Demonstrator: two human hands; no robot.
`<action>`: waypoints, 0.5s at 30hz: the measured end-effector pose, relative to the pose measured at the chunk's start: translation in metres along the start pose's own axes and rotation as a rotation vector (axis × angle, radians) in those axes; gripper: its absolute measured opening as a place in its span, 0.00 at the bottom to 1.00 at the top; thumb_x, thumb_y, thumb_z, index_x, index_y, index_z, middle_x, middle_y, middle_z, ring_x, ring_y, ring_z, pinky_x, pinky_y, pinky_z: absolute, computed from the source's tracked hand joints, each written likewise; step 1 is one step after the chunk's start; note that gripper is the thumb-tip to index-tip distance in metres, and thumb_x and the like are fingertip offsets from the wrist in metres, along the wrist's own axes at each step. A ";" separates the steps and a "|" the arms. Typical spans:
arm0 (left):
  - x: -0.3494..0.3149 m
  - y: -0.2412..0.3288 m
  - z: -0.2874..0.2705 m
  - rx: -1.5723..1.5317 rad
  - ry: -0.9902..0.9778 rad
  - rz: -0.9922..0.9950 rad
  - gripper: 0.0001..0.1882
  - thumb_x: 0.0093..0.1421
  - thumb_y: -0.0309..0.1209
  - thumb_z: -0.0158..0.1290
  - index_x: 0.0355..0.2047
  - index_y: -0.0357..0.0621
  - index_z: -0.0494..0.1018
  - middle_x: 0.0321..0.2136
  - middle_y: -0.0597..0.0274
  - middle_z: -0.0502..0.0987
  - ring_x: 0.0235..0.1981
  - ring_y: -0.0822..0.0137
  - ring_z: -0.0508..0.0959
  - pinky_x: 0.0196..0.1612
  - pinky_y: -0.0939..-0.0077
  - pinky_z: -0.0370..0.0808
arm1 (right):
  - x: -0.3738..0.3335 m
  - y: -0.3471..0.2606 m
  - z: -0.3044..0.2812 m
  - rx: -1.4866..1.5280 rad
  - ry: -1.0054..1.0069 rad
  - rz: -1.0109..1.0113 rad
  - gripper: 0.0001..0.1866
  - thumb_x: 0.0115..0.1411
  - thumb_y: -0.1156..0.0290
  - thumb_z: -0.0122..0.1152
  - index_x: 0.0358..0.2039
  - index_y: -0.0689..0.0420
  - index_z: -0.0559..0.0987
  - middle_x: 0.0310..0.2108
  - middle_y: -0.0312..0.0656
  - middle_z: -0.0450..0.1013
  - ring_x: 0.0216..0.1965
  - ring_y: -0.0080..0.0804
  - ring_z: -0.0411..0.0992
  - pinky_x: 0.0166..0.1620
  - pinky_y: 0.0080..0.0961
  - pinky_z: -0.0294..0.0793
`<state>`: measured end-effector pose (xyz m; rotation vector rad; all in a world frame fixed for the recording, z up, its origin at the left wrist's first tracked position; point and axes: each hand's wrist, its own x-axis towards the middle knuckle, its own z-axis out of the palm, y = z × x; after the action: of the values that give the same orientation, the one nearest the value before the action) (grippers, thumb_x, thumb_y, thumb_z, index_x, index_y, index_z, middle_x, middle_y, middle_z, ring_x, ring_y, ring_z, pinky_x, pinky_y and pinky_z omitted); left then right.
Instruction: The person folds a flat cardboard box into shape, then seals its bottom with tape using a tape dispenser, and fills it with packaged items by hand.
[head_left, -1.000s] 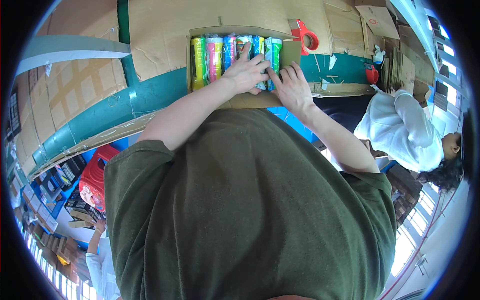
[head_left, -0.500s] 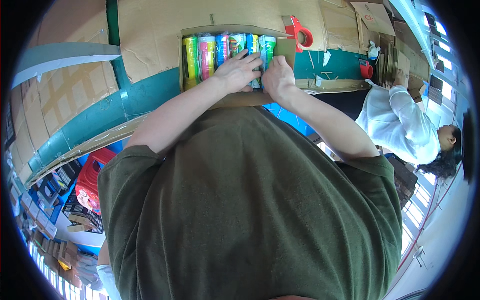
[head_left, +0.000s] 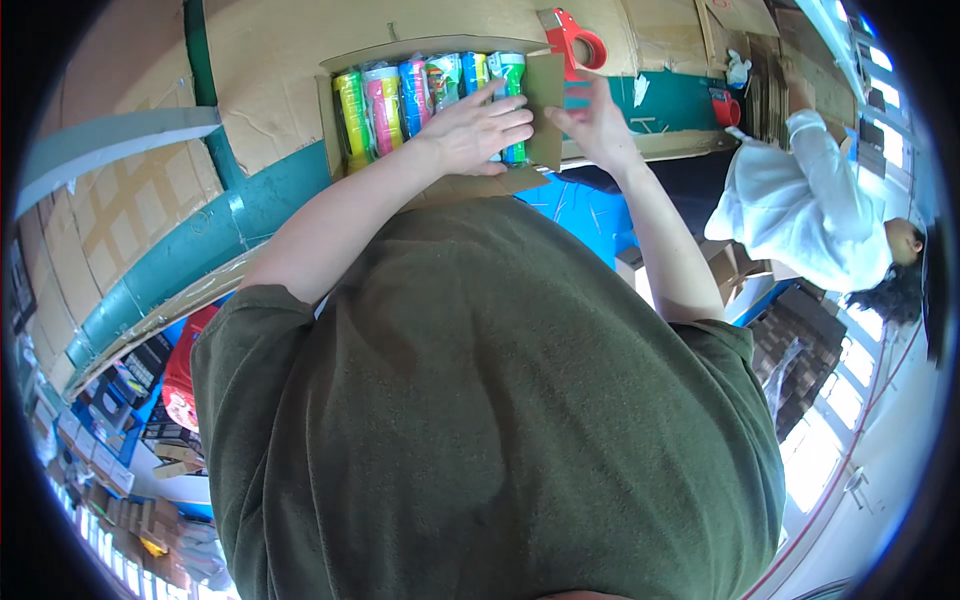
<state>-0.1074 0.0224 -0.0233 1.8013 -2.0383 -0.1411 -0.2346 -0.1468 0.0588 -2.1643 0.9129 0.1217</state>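
Observation:
An open cardboard box stands on the table in front of me, holding a row of colourful plastic-wrapped tubes, several of them side by side. My left hand lies with fingers spread over the tubes at the right end, resting on the green tube; it grips nothing that I can see. Just outside the box's right flap is my right hand, fingers apart and slightly blurred, with nothing in it. Part of the tubes is hidden under my left hand.
A red tape dispenser sits beyond the box's right corner, and another red dispenser farther right. Flat cardboard sheets cover much of the green table. A person in white works at the right.
My right hand has left the box's front right corner and moved right, its fingers opening. My left hand has spread over the right-end tubes. The box appears farther left in view.

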 end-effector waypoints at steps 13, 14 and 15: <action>0.058 -0.015 -0.004 0.114 -0.368 0.369 0.26 0.43 0.51 0.64 0.41 0.56 0.74 0.41 0.70 0.73 0.51 0.69 0.71 0.70 0.41 0.48 | -0.017 0.042 0.033 0.133 0.087 -0.054 0.21 0.64 0.60 0.56 0.51 0.62 0.72 0.34 0.52 0.79 0.37 0.44 0.79 0.42 0.35 0.77; 0.059 -0.015 -0.006 0.094 -0.387 0.381 0.26 0.43 0.50 0.64 0.41 0.56 0.74 0.41 0.69 0.73 0.51 0.68 0.71 0.70 0.44 0.48 | -0.020 0.039 0.032 0.187 0.080 -0.033 0.21 0.65 0.59 0.56 0.50 0.62 0.73 0.35 0.50 0.79 0.37 0.42 0.79 0.42 0.34 0.77; 0.059 -0.013 -0.005 0.095 -0.396 0.383 0.26 0.43 0.50 0.64 0.41 0.56 0.74 0.41 0.69 0.73 0.51 0.68 0.71 0.70 0.44 0.48 | -0.022 0.039 0.033 0.239 0.071 -0.013 0.21 0.65 0.57 0.56 0.50 0.62 0.73 0.35 0.48 0.79 0.38 0.39 0.79 0.42 0.33 0.77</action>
<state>-0.0980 -0.0357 -0.0095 1.4853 -2.6693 -0.3115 -0.2695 -0.1294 0.0197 -1.9622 0.9046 -0.0689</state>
